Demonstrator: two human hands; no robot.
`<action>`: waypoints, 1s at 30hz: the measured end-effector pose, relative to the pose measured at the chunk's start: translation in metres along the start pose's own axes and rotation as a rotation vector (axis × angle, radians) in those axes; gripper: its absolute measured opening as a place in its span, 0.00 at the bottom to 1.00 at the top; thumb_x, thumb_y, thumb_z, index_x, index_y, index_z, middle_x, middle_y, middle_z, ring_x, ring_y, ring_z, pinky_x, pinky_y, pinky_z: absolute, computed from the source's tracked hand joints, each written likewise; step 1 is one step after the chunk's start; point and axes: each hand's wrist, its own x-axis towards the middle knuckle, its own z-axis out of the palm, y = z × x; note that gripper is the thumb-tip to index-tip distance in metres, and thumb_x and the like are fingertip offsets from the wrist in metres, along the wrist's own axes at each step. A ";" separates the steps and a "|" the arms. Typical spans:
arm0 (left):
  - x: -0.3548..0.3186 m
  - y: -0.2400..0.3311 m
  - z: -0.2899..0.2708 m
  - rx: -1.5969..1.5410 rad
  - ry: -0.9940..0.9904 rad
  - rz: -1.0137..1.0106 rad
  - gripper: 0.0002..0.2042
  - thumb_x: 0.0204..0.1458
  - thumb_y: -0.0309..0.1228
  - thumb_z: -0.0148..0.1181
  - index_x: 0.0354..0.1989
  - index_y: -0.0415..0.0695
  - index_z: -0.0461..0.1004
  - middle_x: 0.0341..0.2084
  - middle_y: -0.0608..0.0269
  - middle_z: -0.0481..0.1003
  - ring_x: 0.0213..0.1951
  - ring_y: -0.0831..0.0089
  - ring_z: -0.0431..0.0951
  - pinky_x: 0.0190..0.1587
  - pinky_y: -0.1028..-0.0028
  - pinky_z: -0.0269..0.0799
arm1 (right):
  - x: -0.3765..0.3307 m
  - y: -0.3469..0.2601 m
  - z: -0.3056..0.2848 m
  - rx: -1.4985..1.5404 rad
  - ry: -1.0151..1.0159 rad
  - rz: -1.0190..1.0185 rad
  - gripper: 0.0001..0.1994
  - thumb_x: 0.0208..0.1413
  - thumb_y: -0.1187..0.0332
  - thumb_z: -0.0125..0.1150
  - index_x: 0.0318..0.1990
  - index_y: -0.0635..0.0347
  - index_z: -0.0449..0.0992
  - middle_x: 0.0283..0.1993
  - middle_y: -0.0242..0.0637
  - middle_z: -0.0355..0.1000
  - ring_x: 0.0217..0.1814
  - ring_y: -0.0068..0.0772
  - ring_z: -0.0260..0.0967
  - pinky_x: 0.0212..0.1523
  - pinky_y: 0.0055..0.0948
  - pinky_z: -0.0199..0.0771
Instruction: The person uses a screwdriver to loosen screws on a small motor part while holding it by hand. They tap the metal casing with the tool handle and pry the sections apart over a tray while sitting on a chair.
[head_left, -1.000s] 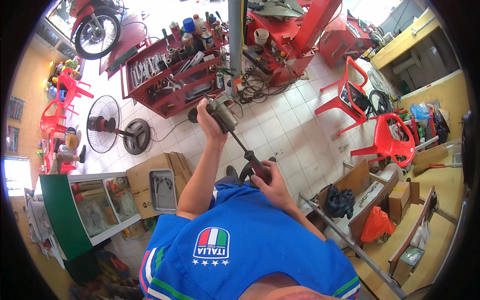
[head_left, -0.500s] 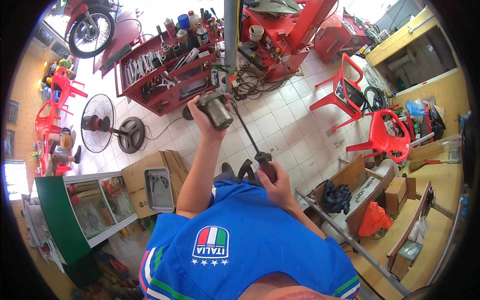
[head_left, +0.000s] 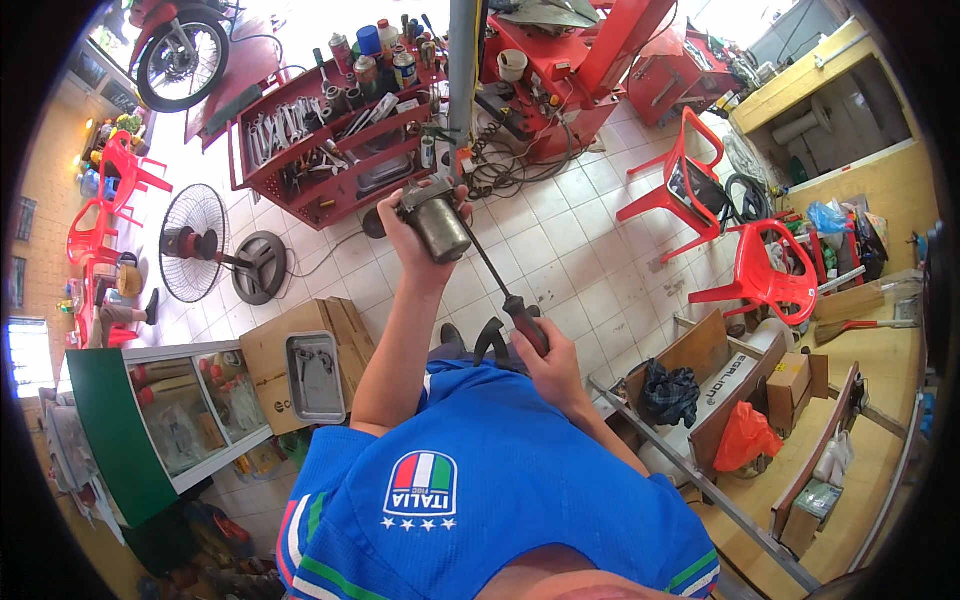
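My left hand (head_left: 412,250) is wrapped round a dull metal cylinder with a flanged end (head_left: 440,230), perhaps a small motor, raised in front of my chest. Its far end lies partly behind my fingers. Lower and to the right, my right hand (head_left: 556,366) grips the dark handle of a long-shafted screwdriver (head_left: 524,322). The shaft slants up and left to the cylinder's far side, close to the fingers of my left hand. Whether the tip touches the metal is hidden.
Ahead stands a red tool cart (head_left: 300,180) full of wrenches and cans, beside a grey post (head_left: 462,90). A floor fan (head_left: 195,245) is at left, and red chairs (head_left: 765,275) at right. A metal tray (head_left: 317,378) leans on cardboard near my left elbow.
The metal cylinder has shifted slightly right and turned a little. The screwdriver's handle has moved slightly up and left and tilted, with my right hand still round it.
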 end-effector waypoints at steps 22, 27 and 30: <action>-0.006 -0.002 -0.004 -0.006 0.019 0.091 0.21 0.55 0.46 0.44 0.45 0.40 0.70 0.41 0.50 0.78 0.44 0.51 0.80 0.46 0.54 0.77 | -0.004 -0.007 0.002 0.314 -0.133 0.211 0.15 0.63 0.59 0.61 0.42 0.64 0.71 0.25 0.29 0.70 0.28 0.17 0.66 0.29 0.20 0.65; -0.012 0.001 -0.007 0.069 0.052 0.116 0.19 0.56 0.46 0.44 0.43 0.42 0.69 0.41 0.48 0.77 0.46 0.49 0.79 0.47 0.52 0.77 | -0.008 -0.012 0.015 0.011 0.170 -0.101 0.14 0.62 0.61 0.63 0.42 0.64 0.71 0.25 0.30 0.68 0.28 0.20 0.67 0.30 0.21 0.67; -0.010 0.000 -0.022 0.039 0.087 0.102 0.20 0.57 0.47 0.43 0.45 0.42 0.68 0.42 0.47 0.76 0.49 0.48 0.78 0.47 0.52 0.77 | -0.007 0.007 0.011 -0.016 0.186 -0.098 0.15 0.62 0.62 0.63 0.45 0.64 0.70 0.29 0.33 0.70 0.28 0.20 0.68 0.31 0.21 0.67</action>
